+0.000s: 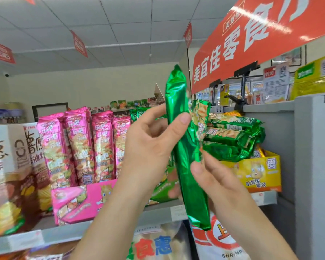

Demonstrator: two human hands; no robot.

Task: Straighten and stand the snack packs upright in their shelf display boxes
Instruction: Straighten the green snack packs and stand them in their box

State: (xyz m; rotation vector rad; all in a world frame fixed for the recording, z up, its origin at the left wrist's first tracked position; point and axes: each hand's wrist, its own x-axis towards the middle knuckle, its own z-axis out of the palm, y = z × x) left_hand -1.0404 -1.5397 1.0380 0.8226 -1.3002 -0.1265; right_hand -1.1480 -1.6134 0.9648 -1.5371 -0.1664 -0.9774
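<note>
A: While the left hand (150, 141) is closed round the upper half of the green pack (186, 147), thumb pressed across its front, what is the right doing?

B: The right hand (212, 177) has its fingers curled against the lower half from the four o'clock side. Whether it truly pinches the foil I cannot tell; the fingertips are blurred.

A: And the pack itself?

B: Held in the air before the shelf (109, 224), nearly upright, top leaning slightly to eleven o'clock. It looks long, slim and light, with glossy crinkled foil that I'd judge slippery and easily creased. The contents are probably brittle, so squeezing hard seems unwise.

A: So where to grip?

B: Along the long edges, mid-body, with flat fingers, not by the crimped ends, which would let it swing.

A: Moving outward?

B: At two o'clock of the hands, more green packs (235, 136) lie flat in a heap over the yellow display box (259, 169). Those still need standing up. At nine o'clock, the pink packs (94, 147) already stand upright in their pink display box (83, 201).

A: The risk?

B: I'd guess the heap slides when one pack is pulled out.
</note>
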